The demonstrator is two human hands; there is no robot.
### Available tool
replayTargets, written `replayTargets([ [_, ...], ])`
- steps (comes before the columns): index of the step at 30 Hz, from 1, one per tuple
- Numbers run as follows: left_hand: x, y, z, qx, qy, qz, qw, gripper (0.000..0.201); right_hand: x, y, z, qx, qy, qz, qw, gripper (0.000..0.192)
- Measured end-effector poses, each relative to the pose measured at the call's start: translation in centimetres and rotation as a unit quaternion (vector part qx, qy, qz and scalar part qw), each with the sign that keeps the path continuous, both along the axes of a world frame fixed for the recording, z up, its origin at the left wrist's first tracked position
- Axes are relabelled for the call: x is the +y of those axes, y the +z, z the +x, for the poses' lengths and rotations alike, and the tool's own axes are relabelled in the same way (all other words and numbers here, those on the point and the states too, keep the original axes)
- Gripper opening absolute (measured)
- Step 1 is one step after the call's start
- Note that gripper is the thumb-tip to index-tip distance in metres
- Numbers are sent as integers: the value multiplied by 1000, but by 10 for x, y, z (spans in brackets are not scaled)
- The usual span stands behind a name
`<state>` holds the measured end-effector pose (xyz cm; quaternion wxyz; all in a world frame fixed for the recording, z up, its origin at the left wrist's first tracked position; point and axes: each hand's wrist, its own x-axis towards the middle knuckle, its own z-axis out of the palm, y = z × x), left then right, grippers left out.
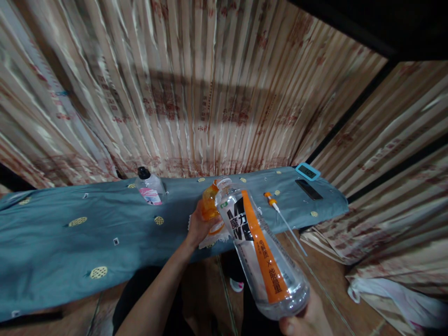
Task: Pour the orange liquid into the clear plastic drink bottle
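The right hand (308, 317) gripped the base of a clear bottle (261, 247) (orange-striped label), tilted with its neck toward an orange funnel (211, 205). The left hand (199, 226) clasped that funnel above the blue cloth (70, 242), near a capped bottle (150, 186).

The large bottle (261, 254) at lower centre is clear, glossy plastic with a smooth printed orange-and-white label, the orange bottle (210, 205) behind it is translucent glossy plastic, the teal table cover (87, 233) is matt woven cloth, and the striped curtain (210, 93) above is shiny satin-like fabric.
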<state>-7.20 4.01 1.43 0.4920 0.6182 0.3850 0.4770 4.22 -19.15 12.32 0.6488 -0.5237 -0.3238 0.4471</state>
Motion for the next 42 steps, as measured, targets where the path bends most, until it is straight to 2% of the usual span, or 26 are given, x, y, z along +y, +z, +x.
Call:
replayTargets([
  [11,4,-9,1,2,3,8,1000,58,1,-10,5,-9,4,2,1000,85],
  [18,3,-5,0,28,4,4,1000,58,-1,-8,4,-4,0,1,1000,84],
  [26,1,-3,0,4,4,9,1000,52,1,-7,3,-4,0,20,1000,79],
  [36,1,-2,1,7,1,0,1000,52,-1,-10,4,-44,-30,1,999,82],
  [42,2,-5,1,-10,-6,12,1000,55,-1,-9,7,-40,-20,3,999,79],
])
